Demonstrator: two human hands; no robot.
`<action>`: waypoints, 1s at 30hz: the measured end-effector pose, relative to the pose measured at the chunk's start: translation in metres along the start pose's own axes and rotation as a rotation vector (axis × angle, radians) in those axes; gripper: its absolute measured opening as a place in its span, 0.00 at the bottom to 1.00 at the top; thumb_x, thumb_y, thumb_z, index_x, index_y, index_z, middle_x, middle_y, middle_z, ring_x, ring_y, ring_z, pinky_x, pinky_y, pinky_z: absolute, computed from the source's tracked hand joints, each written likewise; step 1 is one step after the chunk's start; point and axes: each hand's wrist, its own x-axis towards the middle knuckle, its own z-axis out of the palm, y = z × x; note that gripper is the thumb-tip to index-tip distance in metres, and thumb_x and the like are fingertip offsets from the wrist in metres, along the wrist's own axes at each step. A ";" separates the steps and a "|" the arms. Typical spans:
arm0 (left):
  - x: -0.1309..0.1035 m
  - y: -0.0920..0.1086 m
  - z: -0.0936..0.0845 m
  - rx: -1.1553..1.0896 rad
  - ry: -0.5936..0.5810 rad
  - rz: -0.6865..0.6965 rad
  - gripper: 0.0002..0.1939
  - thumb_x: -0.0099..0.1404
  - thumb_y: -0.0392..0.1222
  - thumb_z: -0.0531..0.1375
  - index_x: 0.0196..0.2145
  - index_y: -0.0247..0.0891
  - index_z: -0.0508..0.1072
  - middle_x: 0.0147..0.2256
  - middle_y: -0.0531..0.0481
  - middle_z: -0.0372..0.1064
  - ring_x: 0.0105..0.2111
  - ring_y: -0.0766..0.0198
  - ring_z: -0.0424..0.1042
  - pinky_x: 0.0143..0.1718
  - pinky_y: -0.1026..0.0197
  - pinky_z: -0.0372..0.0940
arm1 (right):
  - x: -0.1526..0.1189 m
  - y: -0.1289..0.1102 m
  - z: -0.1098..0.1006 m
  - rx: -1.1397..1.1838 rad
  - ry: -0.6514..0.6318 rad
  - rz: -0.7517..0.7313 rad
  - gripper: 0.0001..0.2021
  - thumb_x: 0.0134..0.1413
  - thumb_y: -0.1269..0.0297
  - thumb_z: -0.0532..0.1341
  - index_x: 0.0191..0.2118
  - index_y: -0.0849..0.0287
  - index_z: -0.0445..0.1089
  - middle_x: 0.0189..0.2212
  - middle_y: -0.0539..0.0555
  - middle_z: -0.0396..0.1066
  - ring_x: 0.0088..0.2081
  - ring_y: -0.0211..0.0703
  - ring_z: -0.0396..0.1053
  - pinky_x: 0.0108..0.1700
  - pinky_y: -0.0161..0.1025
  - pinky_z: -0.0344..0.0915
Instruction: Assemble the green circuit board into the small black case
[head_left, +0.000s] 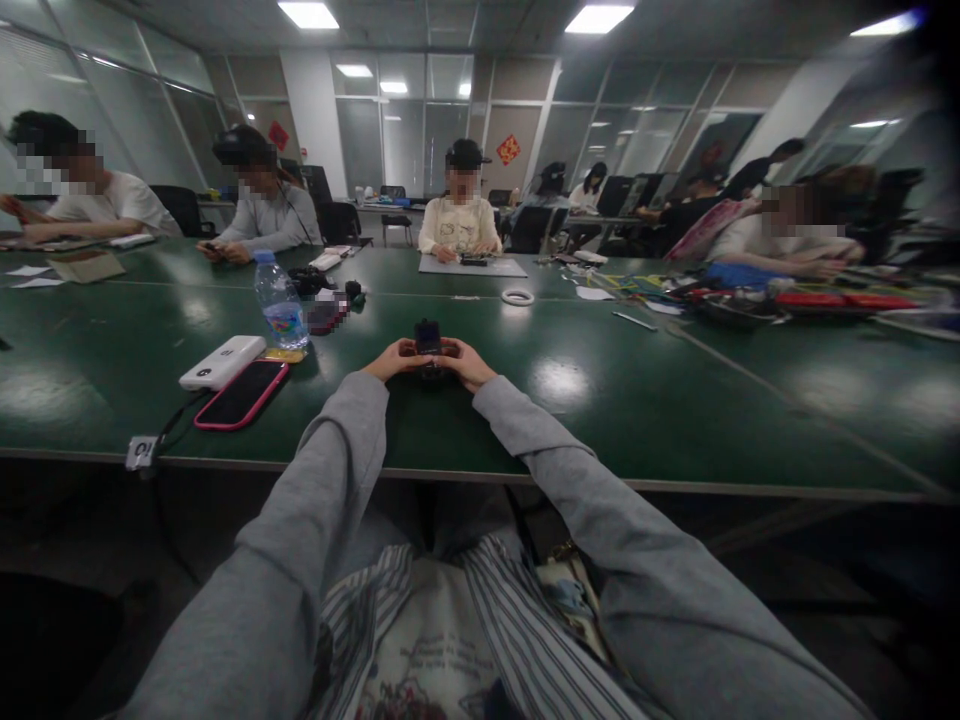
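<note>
Both of my hands hold a small black device (pixel 428 340) over the green table, straight in front of me. Its upper part stands up like a little dark screen; its exact kind I cannot make out. My left hand (pixel 395 360) grips the device from the left side. From the right, my right hand (pixel 466 364) closes on it, thumb low and fingers curled behind. The two thumbs come close together at its lower front, and part of the device is hidden by the fingers.
On the left lie a pink-edged phone (pixel 241 394), a white power bank (pixel 223 362) with a cable, and a water bottle (pixel 280 303). A white ring (pixel 517 298) and a pen (pixel 634 321) are farther right. A person (pixel 459 215) sits opposite; others work at the sides.
</note>
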 end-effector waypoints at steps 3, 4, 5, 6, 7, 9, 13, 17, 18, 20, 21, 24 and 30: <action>0.000 0.001 0.000 -0.016 -0.023 0.006 0.28 0.43 0.44 0.71 0.39 0.33 0.66 0.40 0.44 0.67 0.41 0.60 0.69 0.47 0.50 0.63 | 0.001 0.001 -0.002 -0.017 0.006 -0.002 0.32 0.29 0.66 0.73 0.46 0.59 0.63 0.37 0.53 0.70 0.43 0.45 0.69 0.54 0.49 0.62; 0.000 0.001 0.000 -0.016 -0.023 0.007 0.28 0.43 0.44 0.72 0.39 0.33 0.66 0.40 0.45 0.66 0.41 0.60 0.69 0.47 0.50 0.63 | 0.001 0.002 -0.002 -0.022 0.013 -0.004 0.32 0.29 0.66 0.73 0.46 0.60 0.63 0.37 0.53 0.70 0.43 0.45 0.69 0.54 0.49 0.62; 0.000 0.000 0.000 -0.010 -0.022 0.006 0.28 0.43 0.44 0.72 0.39 0.34 0.66 0.40 0.44 0.66 0.41 0.60 0.69 0.47 0.50 0.63 | 0.001 0.002 -0.002 -0.023 0.016 -0.004 0.32 0.29 0.66 0.73 0.46 0.60 0.63 0.37 0.53 0.70 0.43 0.45 0.69 0.54 0.49 0.62; 0.001 0.000 0.000 -0.004 -0.025 0.001 0.28 0.43 0.44 0.72 0.40 0.33 0.66 0.41 0.44 0.66 0.41 0.59 0.69 0.47 0.49 0.64 | 0.001 0.001 -0.003 -0.019 0.014 -0.003 0.32 0.29 0.66 0.73 0.47 0.60 0.63 0.37 0.53 0.70 0.42 0.44 0.69 0.54 0.49 0.62; 0.001 0.000 -0.001 -0.003 -0.021 -0.002 0.29 0.43 0.44 0.71 0.40 0.33 0.65 0.41 0.44 0.66 0.41 0.59 0.69 0.47 0.49 0.64 | 0.001 0.001 -0.002 -0.013 0.009 -0.001 0.32 0.29 0.66 0.73 0.47 0.60 0.63 0.36 0.53 0.70 0.42 0.44 0.69 0.53 0.49 0.62; 0.002 -0.001 -0.001 -0.002 -0.011 -0.010 0.29 0.44 0.44 0.71 0.41 0.33 0.65 0.41 0.43 0.66 0.41 0.59 0.69 0.47 0.49 0.64 | 0.000 0.000 -0.001 -0.002 -0.004 0.001 0.32 0.30 0.66 0.73 0.46 0.60 0.63 0.36 0.53 0.70 0.41 0.43 0.69 0.53 0.48 0.62; 0.003 -0.002 -0.002 -0.006 -0.010 0.001 0.28 0.44 0.44 0.71 0.40 0.33 0.65 0.41 0.43 0.66 0.41 0.59 0.69 0.47 0.48 0.63 | -0.002 -0.002 0.001 -0.008 0.006 -0.001 0.31 0.31 0.66 0.73 0.46 0.60 0.63 0.36 0.53 0.70 0.40 0.43 0.69 0.53 0.48 0.63; 0.001 0.000 -0.001 0.004 -0.012 -0.010 0.28 0.45 0.44 0.71 0.40 0.33 0.65 0.41 0.43 0.66 0.41 0.59 0.70 0.47 0.48 0.63 | -0.002 -0.002 0.002 -0.025 0.017 0.003 0.31 0.32 0.65 0.72 0.47 0.60 0.63 0.37 0.54 0.70 0.42 0.44 0.69 0.53 0.49 0.63; 0.001 0.001 0.000 0.004 -0.009 -0.016 0.28 0.45 0.43 0.71 0.40 0.33 0.65 0.41 0.43 0.66 0.41 0.59 0.70 0.48 0.48 0.63 | -0.002 -0.002 0.002 -0.025 0.015 0.005 0.31 0.32 0.65 0.72 0.47 0.61 0.63 0.37 0.54 0.70 0.42 0.45 0.69 0.53 0.49 0.63; 0.000 0.002 0.001 -0.005 -0.005 -0.018 0.27 0.45 0.43 0.71 0.40 0.32 0.65 0.41 0.43 0.67 0.41 0.59 0.70 0.48 0.48 0.62 | -0.002 -0.003 0.002 -0.025 0.013 0.007 0.31 0.33 0.65 0.72 0.47 0.61 0.62 0.38 0.54 0.70 0.43 0.45 0.69 0.52 0.49 0.63; 0.000 0.003 0.001 -0.009 -0.007 -0.018 0.27 0.45 0.42 0.71 0.40 0.32 0.65 0.41 0.43 0.67 0.41 0.59 0.69 0.48 0.48 0.62 | -0.002 -0.003 0.002 -0.026 0.013 0.006 0.31 0.33 0.66 0.72 0.47 0.61 0.62 0.38 0.54 0.70 0.43 0.45 0.69 0.52 0.49 0.63; 0.000 0.003 0.002 0.005 -0.006 -0.022 0.26 0.46 0.43 0.70 0.40 0.32 0.66 0.41 0.42 0.68 0.42 0.59 0.69 0.49 0.48 0.62 | -0.003 -0.004 0.004 -0.034 0.020 -0.003 0.29 0.33 0.65 0.71 0.46 0.60 0.63 0.37 0.54 0.70 0.42 0.45 0.69 0.52 0.49 0.63; -0.003 0.005 0.003 -0.001 -0.005 -0.011 0.25 0.48 0.40 0.69 0.40 0.31 0.65 0.41 0.42 0.66 0.43 0.57 0.70 0.50 0.46 0.61 | -0.003 -0.004 0.003 -0.028 0.015 0.001 0.29 0.34 0.66 0.71 0.46 0.61 0.62 0.38 0.55 0.70 0.43 0.46 0.68 0.52 0.50 0.63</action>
